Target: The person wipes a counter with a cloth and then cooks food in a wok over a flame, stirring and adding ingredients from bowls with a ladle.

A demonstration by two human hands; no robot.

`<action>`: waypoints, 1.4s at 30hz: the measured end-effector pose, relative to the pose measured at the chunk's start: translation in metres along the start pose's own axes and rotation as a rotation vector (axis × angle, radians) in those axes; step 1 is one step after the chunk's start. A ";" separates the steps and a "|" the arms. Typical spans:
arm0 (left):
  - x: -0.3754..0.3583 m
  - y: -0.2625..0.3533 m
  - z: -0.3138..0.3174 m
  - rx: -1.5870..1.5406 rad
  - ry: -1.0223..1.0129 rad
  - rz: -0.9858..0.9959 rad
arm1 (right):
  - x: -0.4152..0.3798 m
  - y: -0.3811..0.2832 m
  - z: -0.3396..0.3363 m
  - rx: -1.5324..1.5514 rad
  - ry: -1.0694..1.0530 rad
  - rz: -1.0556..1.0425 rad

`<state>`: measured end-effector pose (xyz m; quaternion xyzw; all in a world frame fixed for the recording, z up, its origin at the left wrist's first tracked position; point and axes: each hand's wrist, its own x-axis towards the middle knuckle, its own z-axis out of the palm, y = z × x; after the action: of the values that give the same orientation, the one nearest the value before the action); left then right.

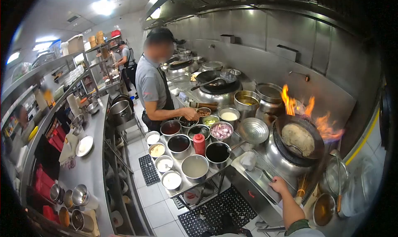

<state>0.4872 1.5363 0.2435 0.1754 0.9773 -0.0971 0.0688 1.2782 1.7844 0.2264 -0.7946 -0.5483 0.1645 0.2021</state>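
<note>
At the lower right, my right hand (279, 185) is closed around the dark handle of a metal utensil (263, 173) over the steel stove ledge. A crumpled white cloth (248, 160) lies just beyond the utensil. To the right of the hand, a wok (317, 142) sits on a burner with a pale, foamy mass (298, 139) inside and tall orange flames (309, 108) behind it. A perforated strainer (253, 130) rests to the left of this wok. My left hand is not visible.
A co-worker (155, 79) in grey reaches over several sauce and ingredient pots (195, 166) on a cart. Behind stands a second wok (216, 79). A steel counter (89, 166) runs along the left. Lower right are a bowl (324, 209) and a bamboo brush (302, 186).
</note>
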 end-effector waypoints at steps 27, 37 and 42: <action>0.034 -0.002 0.040 -0.388 0.102 -0.208 | 0.020 0.037 0.021 -0.022 0.016 0.021; 0.048 -0.013 0.060 -0.398 0.134 -0.173 | 0.022 0.031 0.025 0.034 0.049 0.001; 0.034 -0.021 0.041 -0.433 0.079 -0.141 | 0.025 0.014 0.019 -0.042 0.041 -0.032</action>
<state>0.4525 1.5193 0.2012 0.0914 0.9871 0.1170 0.0598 1.2888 1.8056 0.2015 -0.7931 -0.5599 0.1335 0.1992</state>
